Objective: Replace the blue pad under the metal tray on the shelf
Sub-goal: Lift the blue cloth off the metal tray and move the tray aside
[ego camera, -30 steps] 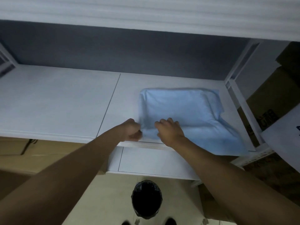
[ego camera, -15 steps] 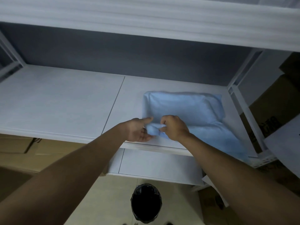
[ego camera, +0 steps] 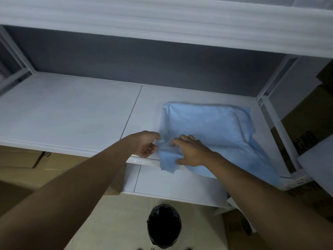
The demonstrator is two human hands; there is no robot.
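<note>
A light blue pad (ego camera: 207,127) lies partly folded on the right half of the white shelf (ego camera: 72,112), its near edge hanging over the shelf's front lip. My left hand (ego camera: 146,146) pinches the pad's near left corner between thumb and fingers. My right hand (ego camera: 189,152) holds the bunched near edge just to the right of it, thumb under the fold and fingers spread on top. No metal tray is in view.
A second white shelf (ego camera: 176,184) sits below, and a shelf board (ego camera: 162,20) overhangs above. Brown cardboard boxes (ego camera: 302,123) stand to the right behind the white upright (ego camera: 275,120). A black bin (ego camera: 164,226) stands on the floor below.
Both hands have gathered the pad's near left corner and pulled it forward over the shelf's front lip. The right hand's fingers have spread out on the fold.
</note>
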